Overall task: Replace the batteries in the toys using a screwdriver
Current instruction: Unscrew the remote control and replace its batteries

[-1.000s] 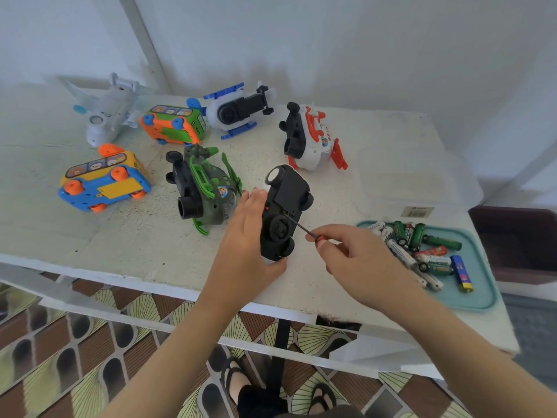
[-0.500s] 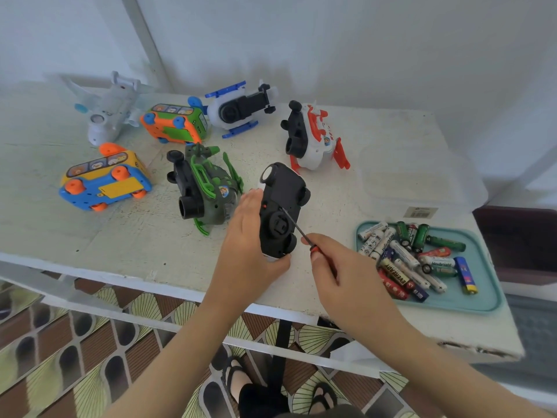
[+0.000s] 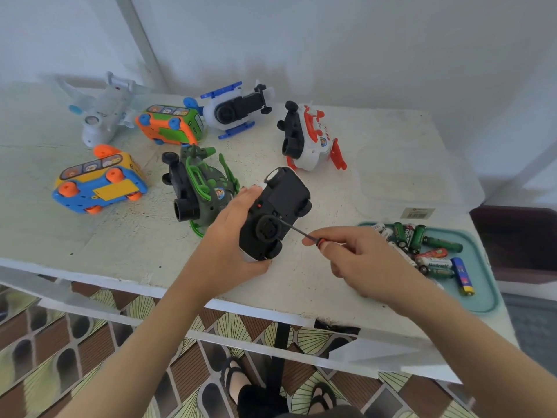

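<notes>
Toy (image 3: pixel 278 206), black underside up, gripped from its left side by left hand (image 3: pixel 232 239), fingers curled round the body, at the near part of the white table (image 3: pixel 120 242); resting or lifted, cannot tell. Upper side hidden. Screwdriver (image 3: pixel 297 232) pinched in right hand (image 3: pixel 361 260), thin shaft reaching to the underside beside a round hub, handle covered but for a red bit. Batteries (image 3: pixel 422 245) heaped on teal tray (image 3: pixel 485 267), partly hidden behind that hand. Beyond, pale clear box (image 3: pixel 416 182), barely made out.

The toy (image 3: pixel 283 203) in the left fingers (image 3: pixel 241 200) was matt black plastic. The screwdriver (image 3: pixel 298 231)'s shaft looked dark metal.
</notes>
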Motion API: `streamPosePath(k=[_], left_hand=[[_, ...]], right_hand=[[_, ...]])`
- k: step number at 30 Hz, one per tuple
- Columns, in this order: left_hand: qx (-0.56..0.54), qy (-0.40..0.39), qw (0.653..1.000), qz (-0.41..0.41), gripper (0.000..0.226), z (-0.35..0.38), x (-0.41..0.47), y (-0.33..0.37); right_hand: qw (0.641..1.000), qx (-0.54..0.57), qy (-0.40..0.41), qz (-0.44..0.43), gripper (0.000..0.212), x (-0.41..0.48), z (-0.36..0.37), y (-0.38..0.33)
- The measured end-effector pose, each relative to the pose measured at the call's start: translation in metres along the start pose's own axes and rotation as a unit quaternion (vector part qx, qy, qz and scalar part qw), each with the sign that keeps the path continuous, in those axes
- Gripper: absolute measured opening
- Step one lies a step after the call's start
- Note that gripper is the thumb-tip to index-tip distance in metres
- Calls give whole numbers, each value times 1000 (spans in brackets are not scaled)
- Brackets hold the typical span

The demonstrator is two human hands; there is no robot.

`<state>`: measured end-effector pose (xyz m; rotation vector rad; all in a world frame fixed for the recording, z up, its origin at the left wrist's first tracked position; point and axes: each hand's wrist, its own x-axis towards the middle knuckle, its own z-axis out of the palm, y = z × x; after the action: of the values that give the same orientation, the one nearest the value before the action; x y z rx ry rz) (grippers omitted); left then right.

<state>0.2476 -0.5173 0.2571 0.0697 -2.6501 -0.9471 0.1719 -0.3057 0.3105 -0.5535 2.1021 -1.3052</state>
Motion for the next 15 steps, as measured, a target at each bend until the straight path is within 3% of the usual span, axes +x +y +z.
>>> streamPosePath(k=[4, 15], left_hand=[[7, 4, 1000, 1, 104, 0, 0, 0], [-20, 78, 996, -37, 101, 17, -4, 6]], right_hand=[[1000, 18, 11, 2, 26, 3, 7, 4], [984, -70, 117, -118, 22, -3, 52, 25]])
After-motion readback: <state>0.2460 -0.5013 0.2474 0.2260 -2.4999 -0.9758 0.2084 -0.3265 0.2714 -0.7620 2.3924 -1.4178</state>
